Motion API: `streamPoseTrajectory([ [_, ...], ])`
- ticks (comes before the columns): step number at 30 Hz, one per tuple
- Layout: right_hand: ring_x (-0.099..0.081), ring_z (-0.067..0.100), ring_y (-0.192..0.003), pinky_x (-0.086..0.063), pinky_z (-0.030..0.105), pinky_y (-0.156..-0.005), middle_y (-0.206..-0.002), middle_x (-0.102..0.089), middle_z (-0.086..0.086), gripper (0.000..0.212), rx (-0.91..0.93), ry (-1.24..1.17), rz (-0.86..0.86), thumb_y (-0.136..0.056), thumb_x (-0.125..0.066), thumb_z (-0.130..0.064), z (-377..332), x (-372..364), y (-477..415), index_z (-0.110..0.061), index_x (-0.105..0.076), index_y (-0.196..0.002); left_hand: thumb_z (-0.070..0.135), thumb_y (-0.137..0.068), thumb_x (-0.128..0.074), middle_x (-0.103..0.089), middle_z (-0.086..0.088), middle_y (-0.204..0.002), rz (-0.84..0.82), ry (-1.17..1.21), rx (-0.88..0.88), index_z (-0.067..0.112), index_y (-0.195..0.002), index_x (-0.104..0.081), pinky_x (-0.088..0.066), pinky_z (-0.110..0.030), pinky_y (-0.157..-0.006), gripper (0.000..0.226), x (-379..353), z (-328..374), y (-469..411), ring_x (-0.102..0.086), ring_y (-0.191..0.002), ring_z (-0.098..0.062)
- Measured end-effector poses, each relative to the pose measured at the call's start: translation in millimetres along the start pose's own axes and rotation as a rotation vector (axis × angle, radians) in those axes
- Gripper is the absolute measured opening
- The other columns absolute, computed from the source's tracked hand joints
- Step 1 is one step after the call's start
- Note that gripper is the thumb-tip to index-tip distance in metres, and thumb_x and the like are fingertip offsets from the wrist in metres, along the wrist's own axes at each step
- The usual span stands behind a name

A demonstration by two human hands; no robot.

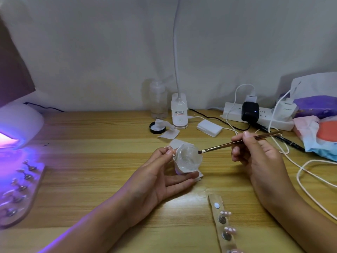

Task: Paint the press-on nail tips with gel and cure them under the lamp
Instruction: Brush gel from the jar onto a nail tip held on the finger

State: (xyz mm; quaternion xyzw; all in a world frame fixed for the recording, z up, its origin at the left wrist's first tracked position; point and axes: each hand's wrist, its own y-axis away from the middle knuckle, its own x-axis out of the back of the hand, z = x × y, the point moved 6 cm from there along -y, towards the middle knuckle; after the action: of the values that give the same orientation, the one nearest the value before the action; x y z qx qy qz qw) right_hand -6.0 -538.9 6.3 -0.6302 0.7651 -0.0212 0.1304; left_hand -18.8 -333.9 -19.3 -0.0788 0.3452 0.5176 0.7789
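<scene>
While the left hand (160,173) pinches a clear jar (188,157) (paper-wrapped) above the table (91,161), the right hand (259,157) pinches a thin coppery brush (224,146), slanting up-right, bristles at the jar's rim.

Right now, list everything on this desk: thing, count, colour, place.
gel jar: 1, clear, wipe-wrapped, centre
brush: 1, brown, tip at jar rim
curing lamp: 1, white, glowing purple, far left
nail strips: 2, pale, one by curing lamp, one near front
desk lamp: 1, white, back centre
bottle: 1, clear, left of desk lamp
lid: 1, black, before bottle
wipe stack: 1, white, right of desk lamp
power strip: 1, white, back right
left-hand grip: holds gel jar
right-hand grip: holds brush
</scene>
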Motion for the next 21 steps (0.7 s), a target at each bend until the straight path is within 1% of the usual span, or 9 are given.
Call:
streamPoseTrajectory([
  [3,-0.059,0.005,-0.066,-0.051,0.018,-0.063,-0.066,-0.062,-0.004,0.029,-0.011,0.031,0.035,-0.1,-0.048,-0.033,3.7,4.1,-1.8,-0.02,-0.071,-0.088,0.023,-0.094,-0.058,-0.064,-0.015,-0.127,0.021,-0.012,0.013,0.017,-0.105,-0.057,-0.056,-0.046,-0.086,0.012,1.0,-0.3,-0.6,-0.065,-0.106,-0.045],
  [7,-0.059,0.004,-0.065,-0.048,0.022,-0.066,-0.066,-0.062,-0.006,0.028,-0.005,0.071,0.086,-0.102,-0.047,-0.03,6.4,9.3,-4.4,-0.02,-0.07,-0.089,0.023,-0.094,-0.058,-0.066,-0.017,-0.122,0.047,-0.029,0.027,0.015,-0.109,-0.056,-0.058,-0.046,-0.083,0.017,2.2,-0.9,-2.5,-0.066,-0.104,-0.044],
  [9,-0.06,0.004,-0.068,-0.048,0.024,-0.068,-0.068,-0.063,-0.006,0.029,0.002,0.035,0.095,-0.102,-0.047,-0.026,5.9,10.6,-4.6,-0.022,-0.07,-0.086,0.023,-0.093,-0.059,-0.065,-0.018,-0.124,0.053,-0.023,0.031,0.015,-0.108,-0.057,-0.058,-0.047,-0.083,0.017,2.6,-1.2,-2.6,-0.066,-0.105,-0.044],
  [11,-0.061,0.006,-0.072,-0.049,0.026,-0.07,-0.075,-0.065,-0.007,0.031,0.027,-0.014,0.074,-0.102,-0.045,-0.022,3.3,10.5,-3.6,-0.024,-0.07,-0.085,0.024,-0.091,-0.062,-0.063,-0.017,-0.127,0.036,-0.009,0.029,0.019,-0.102,-0.061,-0.057,-0.048,-0.084,0.012,2.1,-1.1,-2.1,-0.065,-0.106,-0.044],
  [13,-0.061,0.009,-0.076,-0.051,0.024,-0.07,-0.08,-0.066,-0.005,0.027,0.076,-0.027,0.018,-0.094,-0.044,-0.023,-1.7,8.3,-1.7,-0.023,-0.069,-0.085,0.025,-0.091,-0.063,-0.063,-0.015,-0.128,0.011,0.007,0.032,0.022,-0.091,-0.067,-0.055,-0.05,-0.087,0.005,1.4,-1.2,-2.0,-0.064,-0.108,-0.045],
  [14,-0.061,0.01,-0.077,-0.052,0.023,-0.07,-0.081,-0.065,-0.004,0.025,0.097,-0.023,-0.011,-0.089,-0.044,-0.023,-3.7,6.5,-0.4,-0.022,-0.068,-0.085,0.025,-0.092,-0.062,-0.063,-0.014,-0.128,0.008,0.006,0.033,0.023,-0.087,-0.068,-0.054,-0.051,-0.088,0.008,2.2,-1.5,-2.0,-0.063,-0.108,-0.046],
  [16,-0.06,0.012,-0.077,-0.052,0.021,-0.07,-0.081,-0.065,-0.002,0.023,0.125,-0.001,-0.053,-0.084,-0.044,-0.021,-6.0,2.7,1.8,-0.017,-0.066,-0.084,0.026,-0.094,-0.061,-0.063,-0.014,-0.129,0.009,0.001,0.032,0.024,-0.087,-0.068,-0.053,-0.053,-0.09,0.01,3.3,-1.7,-1.8,-0.063,-0.109,-0.046],
  [18,-0.059,0.013,-0.077,-0.052,0.02,-0.069,-0.081,-0.065,-0.003,0.022,0.135,0.027,-0.073,-0.083,-0.043,-0.02,-7.0,-0.5,3.3,-0.012,-0.064,-0.084,0.026,-0.094,-0.062,-0.062,-0.013,-0.13,0.011,0.002,0.034,0.024,-0.09,-0.065,-0.052,-0.054,-0.091,0.005,2.7,-1.4,-1.7,-0.063,-0.109,-0.046],
  [21,-0.058,0.012,-0.074,-0.051,0.02,-0.068,-0.078,-0.064,-0.005,0.021,0.143,0.061,-0.077,-0.085,-0.042,-0.017,-7.9,-2.5,4.7,-0.009,-0.062,-0.083,0.026,-0.092,-0.063,-0.061,-0.013,-0.131,0.022,-0.001,0.037,0.024,-0.091,-0.065,-0.052,-0.054,-0.091,0.003,2.0,-1.5,-1.0,-0.063,-0.109,-0.045],
])
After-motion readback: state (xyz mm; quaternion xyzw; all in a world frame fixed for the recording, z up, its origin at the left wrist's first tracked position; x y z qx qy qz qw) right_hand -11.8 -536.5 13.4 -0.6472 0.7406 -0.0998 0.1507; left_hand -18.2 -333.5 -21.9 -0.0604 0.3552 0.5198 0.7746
